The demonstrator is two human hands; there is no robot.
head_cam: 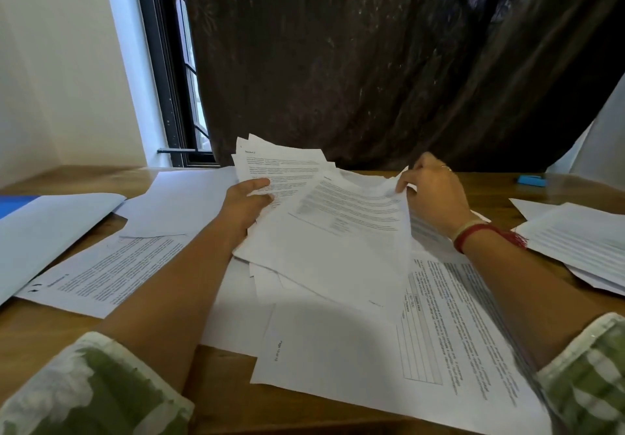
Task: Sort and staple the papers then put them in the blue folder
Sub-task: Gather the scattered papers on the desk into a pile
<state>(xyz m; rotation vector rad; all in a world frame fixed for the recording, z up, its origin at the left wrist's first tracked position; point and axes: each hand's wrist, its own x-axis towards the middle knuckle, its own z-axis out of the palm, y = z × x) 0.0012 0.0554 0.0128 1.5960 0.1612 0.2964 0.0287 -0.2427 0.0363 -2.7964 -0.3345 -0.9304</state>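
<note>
Our left hand (248,203): gripping fanned sheaf of papers (324,231) | our right hand (431,191): pinching top sheet's corner | stapler (531,180): far right on table (220,390)

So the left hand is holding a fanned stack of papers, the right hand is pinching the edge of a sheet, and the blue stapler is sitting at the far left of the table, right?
Not quite. The head view shows the left hand holding the fanned stack of papers and the right hand pinching a sheet's edge, but the blue stapler sits at the far right of the table, not the far left.
</note>
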